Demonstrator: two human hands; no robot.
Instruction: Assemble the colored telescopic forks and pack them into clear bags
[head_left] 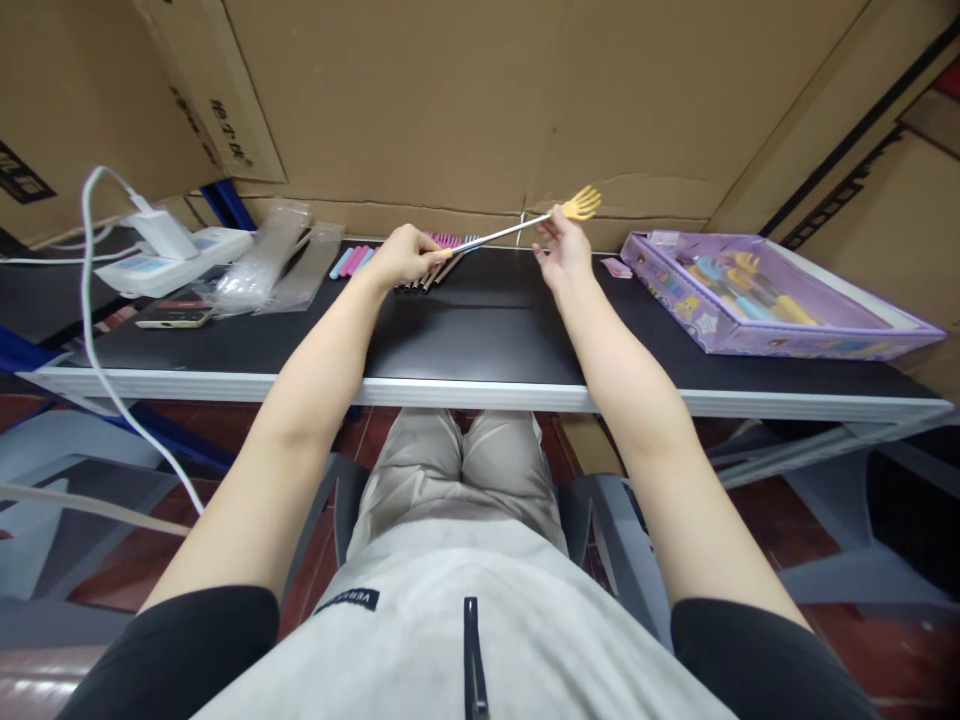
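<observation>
A back scratcher [501, 232] with a thin silver rod and a yellow hand-shaped head is stretched out above the black table. My left hand [406, 254] is closed round its yellow handle end. At the other end, my right hand [564, 250] pinches the rod just below the yellow head, its lower fingers curled loosely. Behind and beside my left hand lie several more back scratchers [444, 262] with pink and blue heads and dark rods. Pink and blue handle grips [351, 262] lie to the left of that hand, which partly hides them.
A purple box [679, 300] on the right holds several back scratchers. Near it lies a small pink packet [616, 268]. Clear plastic bags [259, 265], a phone-like flat object [175, 314] and a white power strip [176, 262] with a cable are on the left. Cardboard [450, 100] walls the back.
</observation>
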